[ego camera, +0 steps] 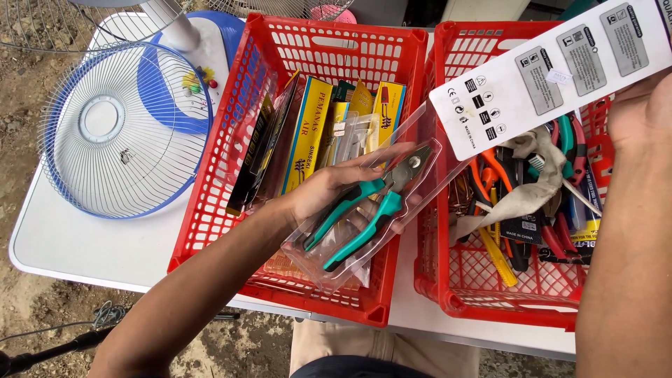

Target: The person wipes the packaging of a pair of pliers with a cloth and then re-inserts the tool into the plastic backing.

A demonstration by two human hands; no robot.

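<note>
While the left hand (pixel 323 190) cups a clear plastic blister pack (pixel 364 217) from below, its fingers curl up around the far side of the pack. Inside the pack lie pliers (pixel 367 206) with green and black handles and grey metal jaws. The pack is held over the left red basket (pixel 210 161), which is full of boxed goods standing on edge.

The right hand (pixel 640 112) is up high on the right. It holds a long white backing card (pixel 553 66) with grey pictures on it. I cannot see how its fingers bend, as they are behind the card.

The right red basket (pixel 490 294) holds loose tools with red, orange and green handles and a grey rag (pixel 532 182). Both baskets sit on a white table (pixel 84 245), beside a blue fan guard (pixel 119 129).

The pliers look heavy and stiff. The thin plastic shell looks smooth and bendy, so it could slip or buckle. Holding it under the middle, where the handles lie, seems safest.
</note>
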